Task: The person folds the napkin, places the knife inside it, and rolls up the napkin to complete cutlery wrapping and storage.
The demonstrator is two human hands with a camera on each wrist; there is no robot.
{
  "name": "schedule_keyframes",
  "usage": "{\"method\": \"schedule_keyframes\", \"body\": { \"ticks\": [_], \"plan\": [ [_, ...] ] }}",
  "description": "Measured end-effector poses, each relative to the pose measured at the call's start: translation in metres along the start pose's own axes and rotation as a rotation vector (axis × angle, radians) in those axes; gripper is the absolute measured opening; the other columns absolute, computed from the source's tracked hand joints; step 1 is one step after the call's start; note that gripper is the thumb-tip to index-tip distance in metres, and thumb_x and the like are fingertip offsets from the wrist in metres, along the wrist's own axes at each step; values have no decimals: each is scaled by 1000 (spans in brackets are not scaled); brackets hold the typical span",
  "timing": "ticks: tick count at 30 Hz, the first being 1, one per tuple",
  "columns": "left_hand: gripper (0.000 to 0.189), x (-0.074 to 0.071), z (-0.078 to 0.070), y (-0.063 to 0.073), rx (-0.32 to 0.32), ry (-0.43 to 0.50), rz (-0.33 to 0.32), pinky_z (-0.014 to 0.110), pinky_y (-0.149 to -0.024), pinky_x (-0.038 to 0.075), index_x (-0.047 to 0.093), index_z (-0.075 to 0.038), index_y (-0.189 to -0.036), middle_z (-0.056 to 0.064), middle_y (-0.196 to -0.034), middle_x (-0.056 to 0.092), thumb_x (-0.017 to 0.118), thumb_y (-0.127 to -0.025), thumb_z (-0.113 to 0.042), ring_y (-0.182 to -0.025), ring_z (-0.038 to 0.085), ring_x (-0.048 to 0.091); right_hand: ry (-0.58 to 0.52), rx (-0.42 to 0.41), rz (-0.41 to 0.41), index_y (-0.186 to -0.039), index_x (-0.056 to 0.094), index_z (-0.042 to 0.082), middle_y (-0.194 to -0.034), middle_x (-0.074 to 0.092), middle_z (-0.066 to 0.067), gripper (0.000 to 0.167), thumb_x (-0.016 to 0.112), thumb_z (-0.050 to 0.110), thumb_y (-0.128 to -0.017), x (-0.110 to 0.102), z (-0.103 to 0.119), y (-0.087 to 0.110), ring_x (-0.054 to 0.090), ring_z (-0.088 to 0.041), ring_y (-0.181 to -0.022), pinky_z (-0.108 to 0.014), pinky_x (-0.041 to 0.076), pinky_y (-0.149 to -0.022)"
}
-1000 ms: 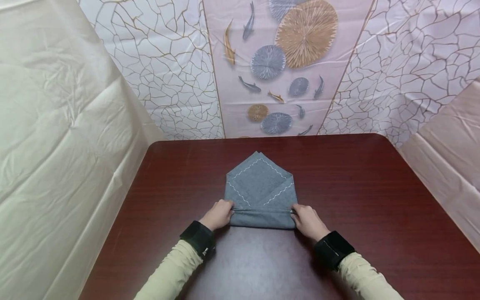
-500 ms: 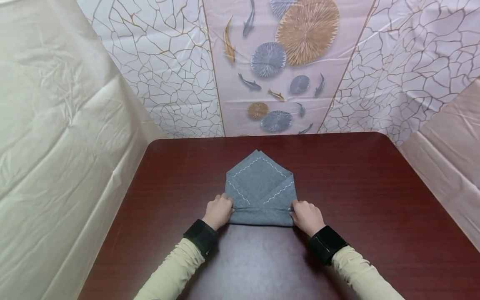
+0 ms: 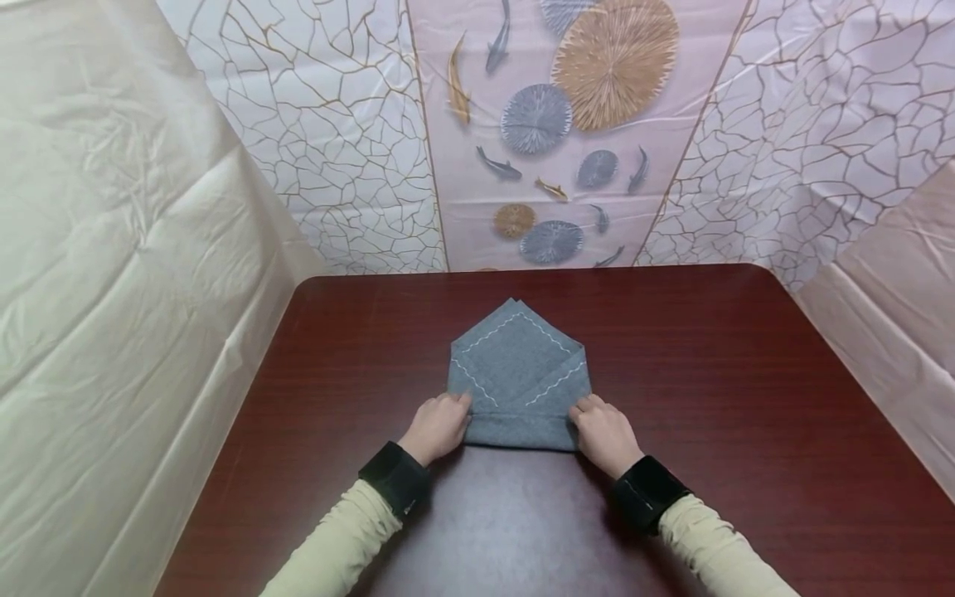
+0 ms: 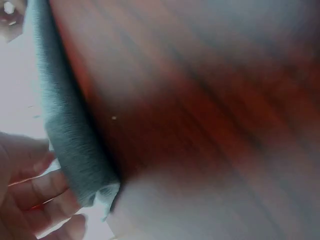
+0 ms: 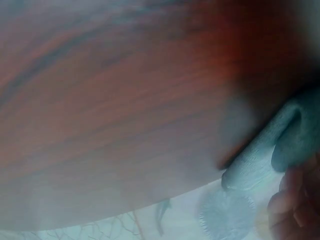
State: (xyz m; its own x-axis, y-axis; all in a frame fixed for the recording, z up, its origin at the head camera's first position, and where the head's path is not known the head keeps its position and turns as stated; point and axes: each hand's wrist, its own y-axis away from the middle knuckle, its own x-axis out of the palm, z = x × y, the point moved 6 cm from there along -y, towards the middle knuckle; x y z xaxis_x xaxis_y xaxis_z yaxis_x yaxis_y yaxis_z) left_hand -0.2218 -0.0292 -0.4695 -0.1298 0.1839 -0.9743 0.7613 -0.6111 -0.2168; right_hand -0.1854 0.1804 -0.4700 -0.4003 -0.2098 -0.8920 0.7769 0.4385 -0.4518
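A grey folded cloth [image 3: 518, 361] with white wavy stitching lies on the table, its pointed end facing away from me. A band is folded up along its near edge. My left hand [image 3: 438, 427] holds the left end of this band, and my right hand [image 3: 606, 433] holds the right end. In the left wrist view, the fingers [image 4: 42, 192] meet the end of the rolled grey fold [image 4: 70, 130]. The right wrist view has the curled fingers [image 5: 295, 200] against the other end of the cloth [image 5: 265, 150]. Parts of both hands lie outside the wrist views.
The dark red-brown table [image 3: 709, 373] has a glossy surface. Behind it hangs a patterned curtain [image 3: 537, 199] with fish and round leaf prints. A cream cloth [image 3: 134, 290] hangs at the left, and a pinkish one [image 3: 888, 290] at the right.
Both hands have shifted slightly inward along the folded band, and their fingers now lie over its ends. The band looks flatter than a second ago. The cloth stays in place.
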Motion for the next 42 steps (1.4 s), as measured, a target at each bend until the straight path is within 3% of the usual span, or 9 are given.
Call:
{"method": "schedule_keyframes", "body": {
  "ticks": [4,10,15,21,29,34,42],
  "plan": [
    [16,-3,-1,9,27,60,61,37,-59,47,53,-11,-74,4,-72,55,62,-83,-21,-70,23,57,-81,19,39,-63,56,9,-63,52,-2,17,59,-7,-68,-5,-4,5,51,-22,-62,-32,44,-52],
    [15,-1,0,17,72,41,116,34,-63,47,62,-9,-82,3,-75,52,68,-73,-18,-74,21,55,-114,-69,86,-76,66,7,-69,57,-1,6,64,5,-70,-13,-1,16,53,-19,-64,-33,46,-55],
    [20,-2,-2,16,118,-4,107,33,-66,47,63,-7,-84,4,-76,54,68,-64,-8,-74,21,55,-74,-146,110,-87,66,0,-79,60,-7,23,66,8,-65,-12,5,22,55,-22,-70,-36,48,-60],
    [17,1,-7,12,173,-74,48,33,-62,47,60,-7,-75,5,-72,55,65,-62,1,-68,22,55,2,-212,65,-70,55,3,-67,50,-6,12,60,0,-60,-7,12,19,49,-24,-58,-35,43,-52],
    [12,4,-10,10,171,-98,58,32,-59,47,62,-8,-72,4,-71,57,68,-64,-2,-66,21,55,38,-162,30,-62,52,6,-65,47,-6,12,62,1,-56,-5,11,18,45,-24,-58,-33,37,-47],
    [8,3,-8,14,145,-66,73,31,-61,46,63,-9,-73,3,-75,54,67,-67,-5,-71,21,53,5,-131,-16,-63,56,6,-76,51,-8,10,61,2,-55,-8,11,21,47,-26,-68,-33,39,-51],
    [4,-3,-4,21,145,-6,86,35,-66,43,61,-10,-72,1,-73,50,63,-68,-10,-71,21,51,-115,-20,83,-80,61,4,-81,62,-8,15,64,2,-65,-13,5,24,58,-24,-77,-38,47,-66]
  ]
}}
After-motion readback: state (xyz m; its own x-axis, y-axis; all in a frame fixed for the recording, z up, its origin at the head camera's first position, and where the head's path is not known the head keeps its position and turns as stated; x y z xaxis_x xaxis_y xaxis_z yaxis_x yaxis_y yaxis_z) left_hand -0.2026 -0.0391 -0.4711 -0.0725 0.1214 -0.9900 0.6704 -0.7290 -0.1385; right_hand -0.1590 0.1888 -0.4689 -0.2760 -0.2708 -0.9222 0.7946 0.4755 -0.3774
